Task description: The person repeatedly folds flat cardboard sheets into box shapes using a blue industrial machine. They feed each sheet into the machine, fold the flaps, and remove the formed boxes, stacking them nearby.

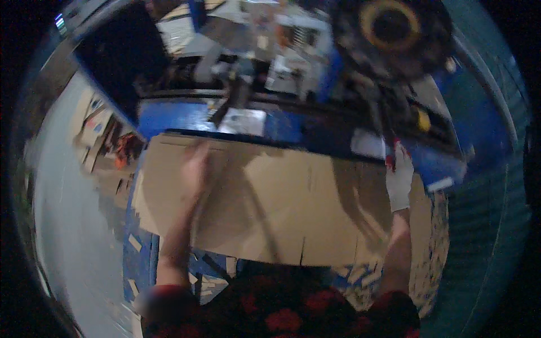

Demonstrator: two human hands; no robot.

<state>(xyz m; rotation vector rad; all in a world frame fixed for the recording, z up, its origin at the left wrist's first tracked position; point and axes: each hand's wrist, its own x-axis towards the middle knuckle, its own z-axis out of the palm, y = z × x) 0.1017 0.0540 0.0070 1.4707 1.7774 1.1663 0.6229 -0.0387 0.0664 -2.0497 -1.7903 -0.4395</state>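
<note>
A wide flat cardboard sheet lies before me, its far edge against the blue machine. My bare left hand is over the sheet's left part, its fingers smeared by motion. At the sheet's far right corner, my right hand wears a white glove. Its fingers look curled, with red showing at them; whether the red is glove coating or a held thing is unclear. A dark rod-like part of the machine comes down close to those fingers. More cardboard edges show under the sheet at the left.
A large dark wheel with a tan ring rises at the far right. A dark blue panel stands at the far left. Cardboard scraps litter the blue surface near me. Boxes and papers lie at the left.
</note>
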